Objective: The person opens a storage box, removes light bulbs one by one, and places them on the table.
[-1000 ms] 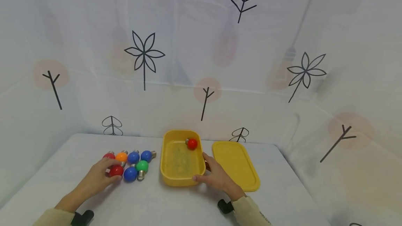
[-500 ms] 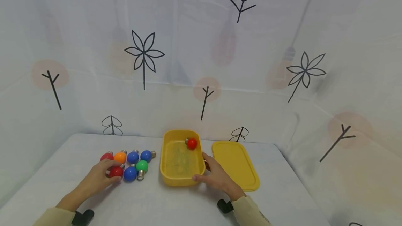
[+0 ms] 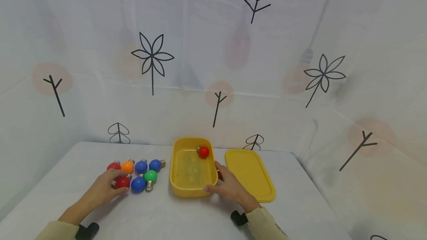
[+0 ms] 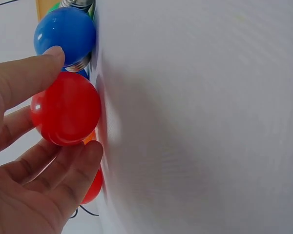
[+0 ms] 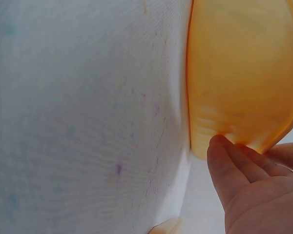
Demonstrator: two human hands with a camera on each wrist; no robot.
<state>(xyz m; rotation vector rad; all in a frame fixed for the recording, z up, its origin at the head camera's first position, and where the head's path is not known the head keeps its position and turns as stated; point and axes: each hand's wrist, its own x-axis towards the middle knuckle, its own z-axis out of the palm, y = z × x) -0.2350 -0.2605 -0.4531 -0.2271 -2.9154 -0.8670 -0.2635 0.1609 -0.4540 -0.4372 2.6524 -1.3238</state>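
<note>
My left hand point(image 3: 104, 190) curls round a red light bulb point(image 3: 122, 182) at the near left of a group of bulbs. In the left wrist view, the thumb lies along one side of that red bulb point(image 4: 68, 109) and the fingers along the other, its tip overlapping a blue bulb point(image 4: 63, 31). My right hand point(image 3: 230, 186) holds the near right corner of a yellow plastic box point(image 3: 193, 192), thumb at the front and fingers on the right side. The right wrist view has the fingertips point(image 5: 219, 141) against the box wall. One red bulb point(image 3: 204, 152) lies inside the box.
Beside the left hand lie another red bulb point(image 3: 113, 166), an orange bulb point(image 3: 127, 167), a green bulb point(image 3: 151, 176) and several blue bulbs point(image 3: 155, 165). The flat yellow lid point(image 3: 251, 177) lies right of the box on the white tabletop point(image 3: 180, 217). A patterned cloth point(image 3: 200, 66) hangs behind.
The left hand and the red bulb it holds have shifted very slightly left, as have the red and orange bulbs behind. The right hand stays on the box.
</note>
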